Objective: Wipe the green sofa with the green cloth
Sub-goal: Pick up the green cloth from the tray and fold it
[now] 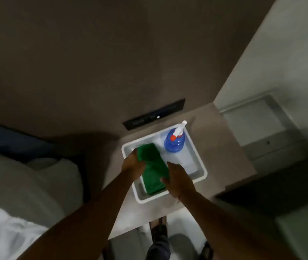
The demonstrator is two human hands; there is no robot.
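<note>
On the left of the view, a bed (27, 184) with pale bedding fills the near corner, and beside it a narrow beige surface (224, 147) runs back to the wall. Set in that wall just above the surface is a dark switch panel (154, 114). A white tray (200, 175) sits on the surface, holding two things: a blue spray bottle (173, 143) with a white nozzle standing upright in the far right corner, and the green cloth (153, 171) folded along the tray's left side. Both bare hands reach into the tray and meet on the cloth. The left hand (133, 163) has its grip closed over the cloth's far left edge, fingers curled under the fold. The right hand (179, 180) presses on the cloth's right side, its fingers wrapped around the near edge. The cloth lies between the two grips, partly raised at the far end. Picture blur hides finer finger detail.
</note>
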